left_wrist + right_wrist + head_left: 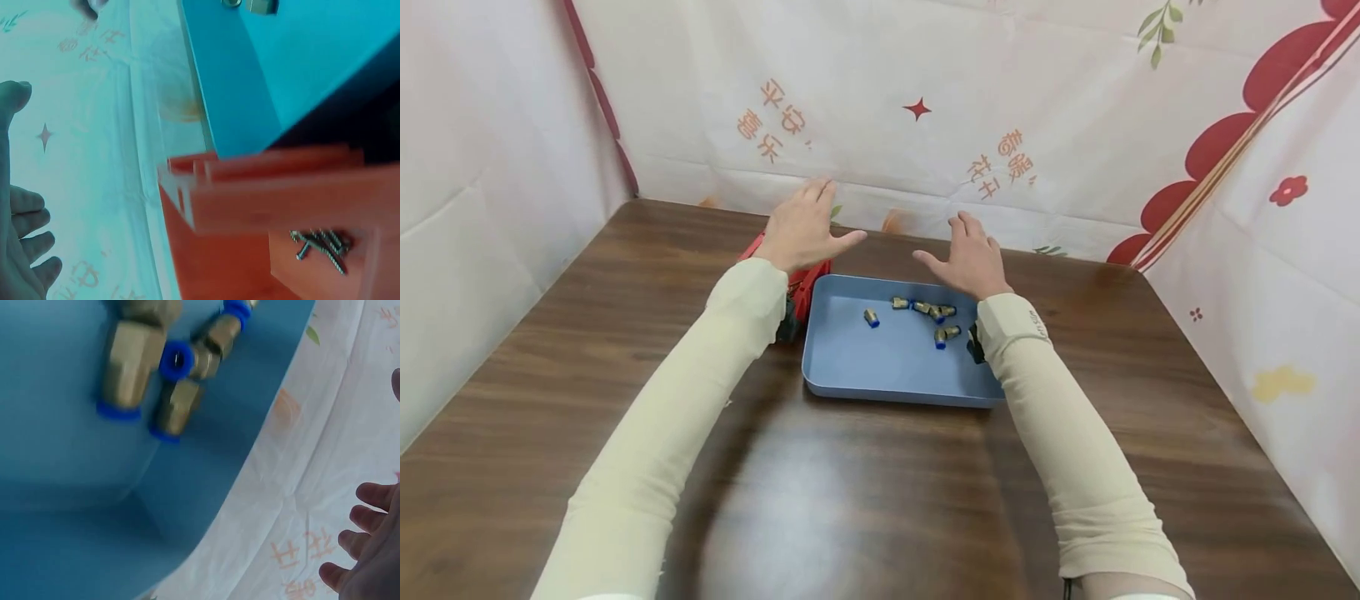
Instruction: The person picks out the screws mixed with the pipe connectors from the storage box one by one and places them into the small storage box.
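Both hands are raised with nothing in them. My left hand (805, 229) hovers over a red bin (805, 287) at the tray's left, its fingers straight and thumb spread. Screws (322, 244) lie inside that bin in the left wrist view. My right hand (972, 258) is held above the back right of a blue tray (887, 371), thumb pointing inward and fingers loosely extended. Several brass push-in fittings (871, 317) with blue collars lie in the tray, most of them toward its back right. Up close, the right wrist view shows a cluster of these fittings (128, 369).
A dark brown wooden table (625, 350) carries the tray and bin. Behind it hangs a white printed cloth (865, 125) with red trim, and more cloth encloses the left and right sides. A black wrist device (975, 343) sits under the right sleeve.
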Motion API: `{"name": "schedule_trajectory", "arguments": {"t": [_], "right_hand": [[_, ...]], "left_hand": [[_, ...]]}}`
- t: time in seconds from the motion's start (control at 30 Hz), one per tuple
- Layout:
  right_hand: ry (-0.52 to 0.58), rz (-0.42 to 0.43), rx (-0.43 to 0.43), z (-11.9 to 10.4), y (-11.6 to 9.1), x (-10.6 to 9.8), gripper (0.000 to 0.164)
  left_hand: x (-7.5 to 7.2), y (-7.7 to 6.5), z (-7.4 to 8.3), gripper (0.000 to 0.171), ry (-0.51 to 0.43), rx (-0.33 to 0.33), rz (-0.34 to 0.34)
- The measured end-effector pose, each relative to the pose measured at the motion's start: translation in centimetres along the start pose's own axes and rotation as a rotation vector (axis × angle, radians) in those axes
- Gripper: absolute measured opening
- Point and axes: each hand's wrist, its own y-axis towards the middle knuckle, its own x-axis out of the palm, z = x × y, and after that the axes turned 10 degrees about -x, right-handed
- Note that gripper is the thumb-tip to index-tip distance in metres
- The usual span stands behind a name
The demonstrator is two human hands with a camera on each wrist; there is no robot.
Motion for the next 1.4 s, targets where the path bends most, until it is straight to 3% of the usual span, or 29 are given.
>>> {"name": "schedule_trajectory", "arguments": {"t": [0.1, 0.43, 0.8, 1.4], "right_hand": [[-0.019, -0.009, -0.005, -0.7, 0.3, 0.4, 0.087], [0.004, -0.132, 0.028, -1.9, 0.0, 1.7, 0.096], [0.029, -0.164, 0.042, -2.6, -0.3, 2.1, 0.096], [0.010, -0.187, 0.048, -2.8, -0.3, 2.3, 0.098]], "left_hand": [[0.4, 0.1, 0.7, 0.095, 0.036, -0.006, 0.005], [2.4, -0.4, 2.3, 0.100, 0.023, -0.032, -0.115], [3.1, -1.1, 2.1, 0.094, 0.043, -0.065, -0.141], [3.0, -1.8, 1.3, 0.090, 0.025, -0.095, -0.154]]}}
